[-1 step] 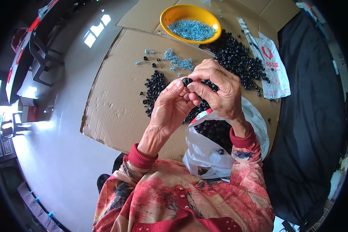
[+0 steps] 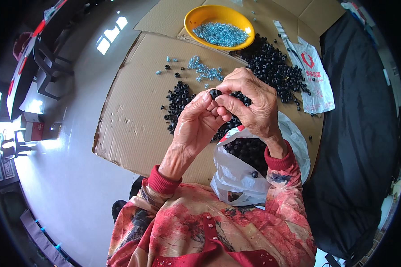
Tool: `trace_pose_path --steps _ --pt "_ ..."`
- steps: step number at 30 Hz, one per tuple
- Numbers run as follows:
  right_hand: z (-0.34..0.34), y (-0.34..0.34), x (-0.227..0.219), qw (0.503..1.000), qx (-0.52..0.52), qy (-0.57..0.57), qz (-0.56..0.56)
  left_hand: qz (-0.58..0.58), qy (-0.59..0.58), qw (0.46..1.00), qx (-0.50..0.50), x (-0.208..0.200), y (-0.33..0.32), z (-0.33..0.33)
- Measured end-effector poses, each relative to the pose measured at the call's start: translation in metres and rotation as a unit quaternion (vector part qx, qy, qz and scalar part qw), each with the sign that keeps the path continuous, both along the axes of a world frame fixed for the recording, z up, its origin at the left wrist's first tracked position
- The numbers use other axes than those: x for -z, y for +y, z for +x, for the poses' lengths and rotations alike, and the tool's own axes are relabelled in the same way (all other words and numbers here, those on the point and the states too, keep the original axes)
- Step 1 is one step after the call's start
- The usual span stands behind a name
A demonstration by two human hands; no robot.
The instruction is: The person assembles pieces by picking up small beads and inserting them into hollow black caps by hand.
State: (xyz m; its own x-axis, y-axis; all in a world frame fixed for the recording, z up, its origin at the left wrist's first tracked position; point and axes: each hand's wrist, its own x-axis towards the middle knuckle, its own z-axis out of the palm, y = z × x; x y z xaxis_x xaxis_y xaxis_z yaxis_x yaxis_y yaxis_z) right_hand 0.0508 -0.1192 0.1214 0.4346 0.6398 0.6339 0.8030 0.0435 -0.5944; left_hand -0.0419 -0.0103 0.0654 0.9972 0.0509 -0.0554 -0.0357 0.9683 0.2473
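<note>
A small round black plastic piece [image 2: 215, 94] is pinched between both hands above the cardboard. My left hand [image 2: 192, 119] grips its left side with thumb and fingertips, its palm partly turned up. Thumb and forefinger of my right hand [image 2: 255, 101] close on it from the right. Whether a second part sits in the pinch is hidden by my fingers. Beyond and left of my hands lie loose black pieces [image 2: 179, 95] and a small heap of shiny bluish metal parts [image 2: 203, 69]. Under my right wrist, an open white plastic bag [image 2: 240, 189] holds many more black pieces [image 2: 249, 153].
A yellow bowl [image 2: 218, 13] of small metal parts stands at the far edge of the cardboard sheet [image 2: 129, 102]. A large black heap [image 2: 272, 62] spreads to its right, beside a flat white bag [image 2: 318, 89]. Black cloth [image 2: 352, 133] covers the right side. Chairs [image 2: 49, 66] stand far left.
</note>
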Motion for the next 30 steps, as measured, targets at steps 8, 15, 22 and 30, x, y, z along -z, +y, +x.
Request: trace_pose_path --steps 8,15,22,30 --pt "-0.003 0.001 -0.001 1.0 0.013 0.011 -0.01 -0.006 0.015 1.0 -0.008 -0.009 -0.004 0.002" --pt "0.001 -0.002 0.001 0.997 0.003 0.072 -0.021 0.022 0.016 0.999 -0.026 -0.004 -0.004 0.002" --pt "0.003 -0.005 -0.003 0.975 -0.037 0.216 -0.034 0.029 0.013 0.999 -0.037 -0.004 0.0 -0.001" --pt "0.008 -0.005 -0.006 0.991 -0.022 0.121 -0.056 0.071 0.017 0.995 -0.067 -0.005 0.001 0.0"
